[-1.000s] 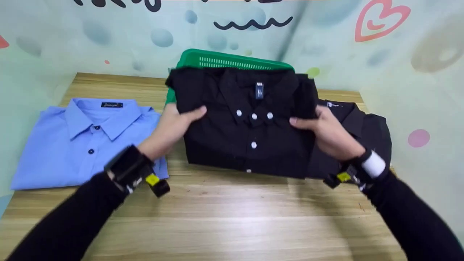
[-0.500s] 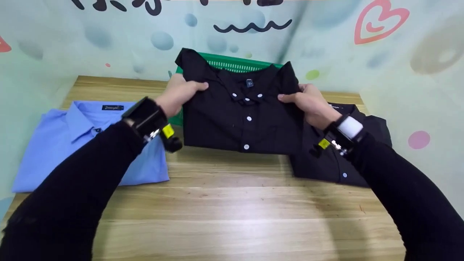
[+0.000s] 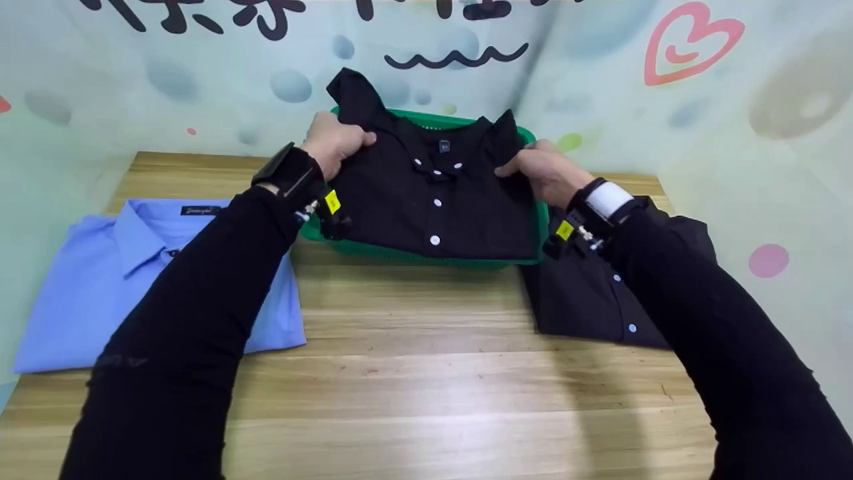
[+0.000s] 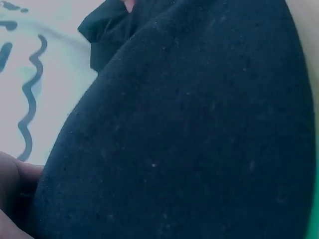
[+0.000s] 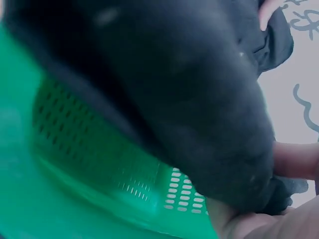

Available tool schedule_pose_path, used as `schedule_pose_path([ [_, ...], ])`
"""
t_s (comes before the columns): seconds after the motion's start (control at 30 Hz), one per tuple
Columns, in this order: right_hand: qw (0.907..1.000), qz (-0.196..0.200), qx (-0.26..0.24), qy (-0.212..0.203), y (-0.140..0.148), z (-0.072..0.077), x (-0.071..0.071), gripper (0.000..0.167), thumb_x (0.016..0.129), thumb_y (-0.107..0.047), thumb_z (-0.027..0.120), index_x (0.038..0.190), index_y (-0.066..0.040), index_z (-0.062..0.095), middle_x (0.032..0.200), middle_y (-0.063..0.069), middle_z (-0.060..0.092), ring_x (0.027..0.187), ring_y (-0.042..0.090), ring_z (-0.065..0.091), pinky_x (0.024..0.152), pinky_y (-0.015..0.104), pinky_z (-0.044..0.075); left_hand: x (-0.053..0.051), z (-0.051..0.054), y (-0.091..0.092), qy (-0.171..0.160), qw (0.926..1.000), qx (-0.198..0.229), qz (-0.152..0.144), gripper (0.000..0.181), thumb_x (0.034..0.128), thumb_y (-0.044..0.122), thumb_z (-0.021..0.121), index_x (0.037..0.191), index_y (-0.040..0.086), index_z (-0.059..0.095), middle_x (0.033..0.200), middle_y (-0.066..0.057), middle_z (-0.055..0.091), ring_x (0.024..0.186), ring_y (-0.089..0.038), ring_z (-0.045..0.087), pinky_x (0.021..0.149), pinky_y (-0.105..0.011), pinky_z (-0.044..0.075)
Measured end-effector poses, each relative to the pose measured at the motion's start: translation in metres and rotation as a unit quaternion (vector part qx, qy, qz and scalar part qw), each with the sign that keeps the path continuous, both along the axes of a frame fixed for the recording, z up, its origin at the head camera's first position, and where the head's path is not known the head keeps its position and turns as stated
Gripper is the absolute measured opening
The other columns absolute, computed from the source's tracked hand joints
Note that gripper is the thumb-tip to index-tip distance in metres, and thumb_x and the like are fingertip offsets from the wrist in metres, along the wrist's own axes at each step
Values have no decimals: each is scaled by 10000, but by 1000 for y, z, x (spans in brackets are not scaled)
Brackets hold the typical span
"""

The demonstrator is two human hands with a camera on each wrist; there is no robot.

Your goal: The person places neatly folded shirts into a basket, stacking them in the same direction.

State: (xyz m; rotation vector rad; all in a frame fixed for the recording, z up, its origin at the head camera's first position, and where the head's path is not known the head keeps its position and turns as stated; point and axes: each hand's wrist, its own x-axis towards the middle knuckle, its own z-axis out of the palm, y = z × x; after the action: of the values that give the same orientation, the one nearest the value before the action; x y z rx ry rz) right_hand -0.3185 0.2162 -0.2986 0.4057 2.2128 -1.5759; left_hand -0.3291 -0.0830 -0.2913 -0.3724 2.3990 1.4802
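A folded black shirt (image 3: 400, 207) with white buttons is held by both hands over the green basket (image 3: 373, 251). My left hand (image 3: 333, 141) grips its left shoulder, thumb on top of the cloth. On the other side my right hand (image 3: 548, 172) pinches the right shoulder near the collar. In the left wrist view the black cloth (image 4: 184, 119) fills most of the picture. Below the shirt, the right wrist view looks into the basket's slotted wall (image 5: 75, 134); the basket floor is mostly hidden.
A folded blue shirt (image 3: 80, 293) lies on the wooden table (image 3: 426, 400) at the left, partly behind my left sleeve. Another folded black shirt (image 3: 580, 300) lies at the right, partly under my right forearm. A patterned wall (image 3: 586, 80) stands behind the basket.
Both hands have carried the black shirt back and slightly left, from in front of the basket to over it. The basket's front rim and the right-hand black shirt now show more.
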Motion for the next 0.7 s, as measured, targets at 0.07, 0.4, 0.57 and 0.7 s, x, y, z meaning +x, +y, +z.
schedule_pose_path([
  [0.07,9995,161,276,24,-2,-4,-2,655,917,0,666,1486,14,342,1540,101,260,1308,197,356,1010,243,394,-3,-2,0,21,9998,-195,86,654,970,254,628,1513,64,317,1482,-101,395,1268,-230,457,991,-262,409],
  [0.4,9912,367,-841,960,10,-17,4,422,911,95,624,1303,3,499,1295,130,553,1178,234,517,925,273,471,8,-2,3,531,9928,992,412,400,928,217,706,1281,58,606,1252,-86,584,1097,-217,569,913,-270,460],
  [0.57,9945,208,-415,936,9,-14,-2,456,942,40,612,1368,17,452,1325,146,528,875,182,539,728,222,452,-3,-5,-4,418,9961,635,458,468,932,202,697,1348,44,551,1318,-108,549,1156,-237,549,947,-273,448],
  [0.7,9945,573,789,381,3,-14,-10,675,987,-90,597,1546,-34,222,1397,134,404,565,134,313,546,261,313,-12,-8,-1,-10,9998,-176,57,642,949,187,665,1496,48,359,1476,-126,414,1308,-254,438,1025,-275,400],
])
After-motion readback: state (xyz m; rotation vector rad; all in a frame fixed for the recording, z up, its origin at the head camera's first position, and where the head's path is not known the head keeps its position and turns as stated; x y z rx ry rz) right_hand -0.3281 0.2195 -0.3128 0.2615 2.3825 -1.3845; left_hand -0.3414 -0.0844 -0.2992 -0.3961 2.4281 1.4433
